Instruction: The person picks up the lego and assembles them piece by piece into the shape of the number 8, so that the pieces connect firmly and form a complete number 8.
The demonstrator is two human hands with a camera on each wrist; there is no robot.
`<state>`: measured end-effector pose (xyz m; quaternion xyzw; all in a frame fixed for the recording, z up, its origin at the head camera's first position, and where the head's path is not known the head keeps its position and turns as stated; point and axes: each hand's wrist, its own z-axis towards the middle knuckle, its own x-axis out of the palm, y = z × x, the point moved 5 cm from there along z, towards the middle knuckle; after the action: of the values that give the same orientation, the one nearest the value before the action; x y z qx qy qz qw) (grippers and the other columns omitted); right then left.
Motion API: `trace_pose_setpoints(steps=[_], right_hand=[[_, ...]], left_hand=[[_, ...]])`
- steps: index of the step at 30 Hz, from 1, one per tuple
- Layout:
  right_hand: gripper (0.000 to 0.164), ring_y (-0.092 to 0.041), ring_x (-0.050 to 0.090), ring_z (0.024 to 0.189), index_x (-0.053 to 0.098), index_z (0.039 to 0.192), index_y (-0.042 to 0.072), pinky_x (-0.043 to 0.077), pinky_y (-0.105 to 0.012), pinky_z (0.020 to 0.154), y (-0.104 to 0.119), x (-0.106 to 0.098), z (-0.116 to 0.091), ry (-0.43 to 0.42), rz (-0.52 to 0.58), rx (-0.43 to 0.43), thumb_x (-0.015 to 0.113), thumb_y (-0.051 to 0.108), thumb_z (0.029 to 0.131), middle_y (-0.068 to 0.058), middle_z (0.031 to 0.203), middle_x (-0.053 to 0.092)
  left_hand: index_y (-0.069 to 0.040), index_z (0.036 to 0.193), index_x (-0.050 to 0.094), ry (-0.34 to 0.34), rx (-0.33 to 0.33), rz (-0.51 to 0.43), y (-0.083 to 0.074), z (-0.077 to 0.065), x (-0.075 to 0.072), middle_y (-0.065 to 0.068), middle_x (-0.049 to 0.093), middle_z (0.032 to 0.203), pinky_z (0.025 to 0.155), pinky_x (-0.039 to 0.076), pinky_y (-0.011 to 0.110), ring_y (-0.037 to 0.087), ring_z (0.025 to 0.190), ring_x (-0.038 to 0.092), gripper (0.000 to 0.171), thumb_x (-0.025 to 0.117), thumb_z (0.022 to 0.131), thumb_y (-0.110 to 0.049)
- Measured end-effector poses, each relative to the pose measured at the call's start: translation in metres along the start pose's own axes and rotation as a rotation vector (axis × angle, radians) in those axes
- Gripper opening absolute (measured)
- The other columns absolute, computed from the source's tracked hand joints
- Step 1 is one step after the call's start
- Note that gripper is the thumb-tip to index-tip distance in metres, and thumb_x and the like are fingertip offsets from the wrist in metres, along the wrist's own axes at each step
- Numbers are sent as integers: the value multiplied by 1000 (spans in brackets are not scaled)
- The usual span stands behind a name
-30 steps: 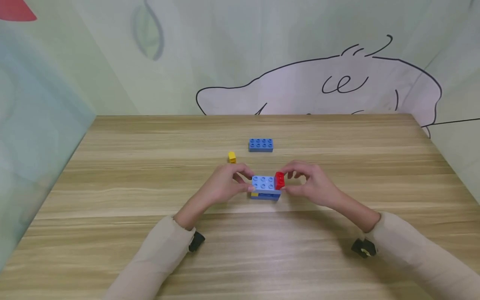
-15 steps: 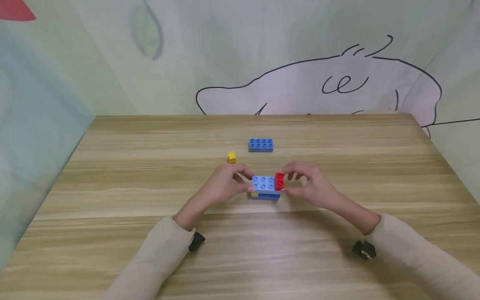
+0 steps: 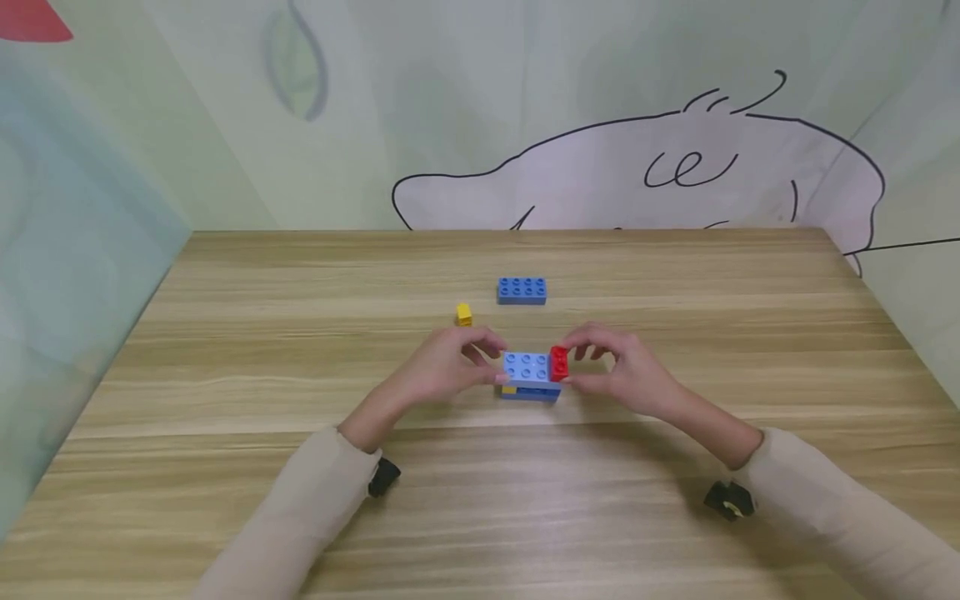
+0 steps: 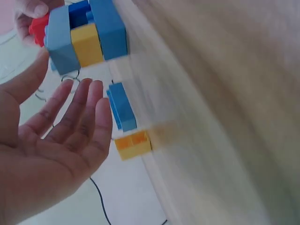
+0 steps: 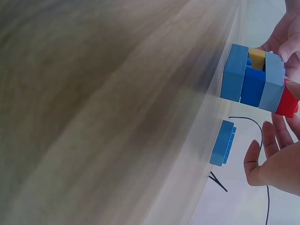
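Observation:
My right hand [image 3: 630, 367] pinches a small red toy brick [image 3: 559, 364] between thumb and index finger. It sits on the right end of a light blue brick [image 3: 527, 367], the top of a small stack. Under that, a yellow brick [image 4: 86, 45] and a dark blue brick [image 5: 253, 87] stand apart at opposite ends. A blue brick [image 3: 531, 396] forms the base on the table. My left hand [image 3: 450, 367] is at the stack's left end, thumb close to the light blue brick's corner. Its fingers are spread in the left wrist view; whether the thumb touches is unclear.
Behind the stack lies another blue brick [image 3: 522, 292] with its studs up. A small yellow brick [image 3: 464, 315] lies beyond my left hand. The wooden table [image 3: 480, 517] meets a printed backdrop [image 3: 480, 108] at its far edge.
The red brick has tilted down level onto the light blue brick's right end, my right hand moving with it. My left wrist has shifted slightly left, its fingers easing off the stack.

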<state>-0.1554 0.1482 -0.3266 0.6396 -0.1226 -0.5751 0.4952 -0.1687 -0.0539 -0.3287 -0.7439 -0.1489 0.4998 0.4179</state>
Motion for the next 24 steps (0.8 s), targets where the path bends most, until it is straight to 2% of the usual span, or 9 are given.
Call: trace_pose_setpoints(steps=[5,8,11,17,24], right_hand=[[35,-27,54,88,63,106,5,46,-46,77,1,0,0,0,2,-1,74,1,73,-6,103,61],[35,-28,54,89,63,106,5,46,-46,77,0,0,0,0,6,1,74,1,73,-6,103,61],[35,-27,54,89,63,106,5,46,-46,77,0,1,0,0,10,3,74,0,73,-5,103,61],[35,-23,54,88,63,106,6,46,-46,77,-1,1,0,1,12,6,74,1,73,-5,103,61],[35,-22,54,88,63,106,6,46,-46,77,-1,1,0,1,5,9,74,2,73,-5,103,61]], left_hand=[[-4,113,61,-79,16,16,6,3,-22,10,61,107,78,48,33,20,93,57,37,72,80,-15],[-4,114,59,-137,-33,8,14,7,-35,10,59,111,78,48,35,22,95,56,37,71,80,-11],[-6,119,57,-164,-91,4,23,10,-43,9,56,116,78,48,35,23,98,54,40,69,81,-10],[-7,126,52,-151,-154,4,36,19,-48,10,53,122,78,47,35,25,102,53,44,66,85,-15],[-4,126,52,-127,-169,-4,42,28,-46,13,54,120,86,44,40,30,104,53,42,59,90,-24]])
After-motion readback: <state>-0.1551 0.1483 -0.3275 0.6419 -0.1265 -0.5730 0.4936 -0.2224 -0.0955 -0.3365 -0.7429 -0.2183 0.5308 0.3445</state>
